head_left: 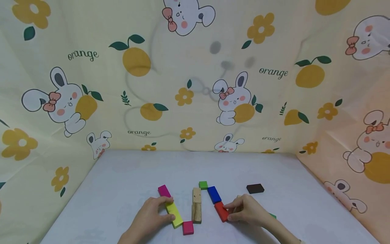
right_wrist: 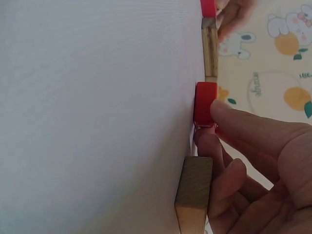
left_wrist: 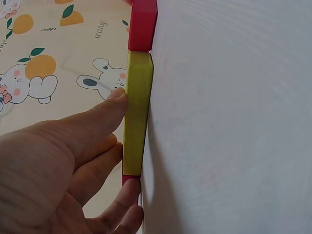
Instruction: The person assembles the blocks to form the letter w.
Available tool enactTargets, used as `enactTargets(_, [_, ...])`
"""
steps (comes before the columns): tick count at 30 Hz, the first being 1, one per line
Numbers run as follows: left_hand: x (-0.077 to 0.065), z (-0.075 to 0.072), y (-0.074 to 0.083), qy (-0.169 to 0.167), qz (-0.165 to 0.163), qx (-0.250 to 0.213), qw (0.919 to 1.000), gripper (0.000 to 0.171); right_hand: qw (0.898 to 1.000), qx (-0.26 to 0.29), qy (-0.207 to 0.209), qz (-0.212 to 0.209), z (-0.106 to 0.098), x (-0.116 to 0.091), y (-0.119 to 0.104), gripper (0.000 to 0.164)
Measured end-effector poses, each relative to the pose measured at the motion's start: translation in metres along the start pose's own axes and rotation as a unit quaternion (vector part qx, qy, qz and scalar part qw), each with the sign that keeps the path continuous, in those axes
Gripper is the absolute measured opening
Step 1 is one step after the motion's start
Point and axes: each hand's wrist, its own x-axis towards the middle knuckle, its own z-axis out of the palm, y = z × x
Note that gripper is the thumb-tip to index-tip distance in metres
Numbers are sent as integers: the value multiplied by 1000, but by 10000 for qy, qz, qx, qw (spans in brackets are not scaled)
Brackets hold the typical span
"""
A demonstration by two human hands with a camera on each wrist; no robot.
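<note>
My left hand (head_left: 153,216) pinches a yellow block (head_left: 174,215), thumb near its lower end and fingers near its upper end. A magenta block (head_left: 164,190) meets the yellow one at the top, and a short magenta block (head_left: 188,227) stands by its lower end. With thumb and index finger, my right hand (head_left: 248,210) holds a red block (head_left: 221,212) flat on the table. Above it lies a blue block (head_left: 214,195), with a small green block (head_left: 203,185) at its upper left. Two plain wooden blocks (head_left: 196,205) lie end to end between the hands.
A dark brown block (head_left: 255,188) lies at the back right. Another green block (head_left: 273,215) is mostly hidden by the right forearm. Beside the right fingers is a plain wooden block (right_wrist: 194,192). Patterned cloth (head_left: 195,74) walls the white table (head_left: 137,169) behind and at both sides.
</note>
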Motion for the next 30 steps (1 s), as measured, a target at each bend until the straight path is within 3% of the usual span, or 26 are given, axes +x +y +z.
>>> enactTargets(24, [1,-1,1,-20,-122,6,9999,47,9999,37,96,-6,1,3,-1,31])
enactTargets(30, [2,1,-1,-42,-141,-27,9999,47,9984,230,507,104,-12,-4,5,33])
